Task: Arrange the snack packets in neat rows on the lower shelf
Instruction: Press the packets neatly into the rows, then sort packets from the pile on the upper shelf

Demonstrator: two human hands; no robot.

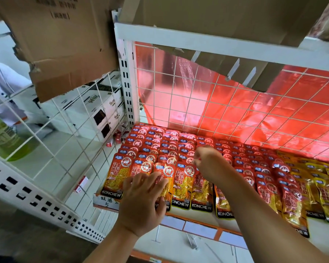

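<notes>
The white lower shelf [198, 218] at centre frame holds glossy red KONCHEW snack packets [150, 143] in overlapping columns, five fronts left of my right arm. Gold packets [327, 202] lie at the right. My left hand [142, 204] presses flat on the front row. My right hand [207, 160], apart from it, curls over red packets, and I can't tell if it grips one.

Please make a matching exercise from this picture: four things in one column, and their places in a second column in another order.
Things
1. left hand
2. right hand
3. gold packets
4. cardboard box

Places
A. far right end of the rows
B. top left, overhead
C. on the front row of red packets
D. farther back, over the red rows

Pairs: 1-C, 2-D, 3-A, 4-B
</notes>
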